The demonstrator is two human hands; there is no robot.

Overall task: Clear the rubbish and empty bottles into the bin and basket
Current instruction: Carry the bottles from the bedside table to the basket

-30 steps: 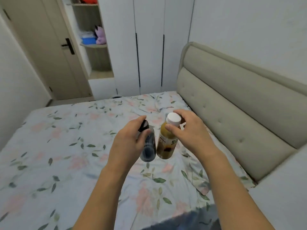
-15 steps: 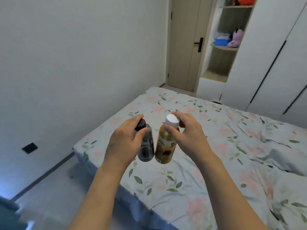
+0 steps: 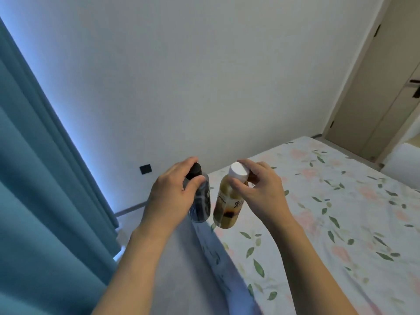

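- My left hand (image 3: 169, 196) grips the dark bottle (image 3: 201, 201) near its black cap, thumb and fingers curled round the neck, and the bottle hangs in the air.
- My right hand (image 3: 261, 192) pinches the white cap of the tea bottle (image 3: 228, 205), which holds a little brown liquid at the bottom.
- The two bottles hang side by side, nearly touching, above the edge of the bed (image 3: 329, 223) with its floral sheet.
- The teal curtain (image 3: 45, 201) hangs to my left.
- Beyond the bottles is the white wall (image 3: 204, 76), with a black socket (image 3: 145, 169) low down.
- A beige door (image 3: 372, 105) stands at far right.
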